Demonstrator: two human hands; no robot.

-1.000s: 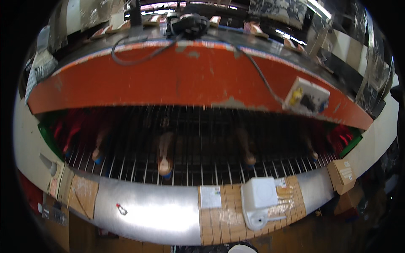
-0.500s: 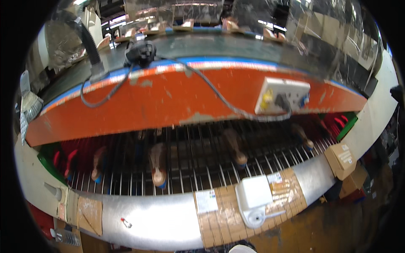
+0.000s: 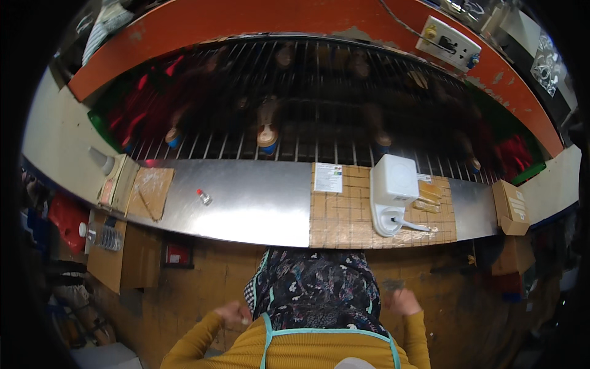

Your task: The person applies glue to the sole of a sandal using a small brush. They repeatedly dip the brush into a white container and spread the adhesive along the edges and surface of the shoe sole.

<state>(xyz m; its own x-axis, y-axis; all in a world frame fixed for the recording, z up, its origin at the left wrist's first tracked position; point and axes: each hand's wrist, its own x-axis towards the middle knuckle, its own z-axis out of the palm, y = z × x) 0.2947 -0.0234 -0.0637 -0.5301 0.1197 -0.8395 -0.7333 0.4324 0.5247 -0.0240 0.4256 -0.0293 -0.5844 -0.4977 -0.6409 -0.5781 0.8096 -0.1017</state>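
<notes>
My left hand [image 3: 233,312] is beside the left edge of my dark patterned apron [image 3: 313,292], fingers curled. Something pale shows at its fingertips, too small to name. To the right of the apron is my right hand [image 3: 405,302], loosely closed, with nothing visible in it. Both hands are on the near side of the metal ledge [image 3: 246,200], below it in the picture. On the ledge's taped cardboard [image 3: 341,215] stands a white plastic container [image 3: 396,178] with a round cup at its base. A thin white handle [image 3: 418,226] sticks out of that cup.
Beyond the ledge, shoe-shaped pieces, one pale with a blue end [image 3: 267,135], lie on metal bars inside a dark, red-lit opening. A small red-tipped bottle [image 3: 204,197] lies on the ledge. Cardboard boxes [image 3: 510,209] and a plastic bottle [image 3: 101,237] sit at the sides.
The view has tilted down, bringing my hands, arms and apron into sight. The shoe-shaped pieces inside the opening now appear higher in the picture.
</notes>
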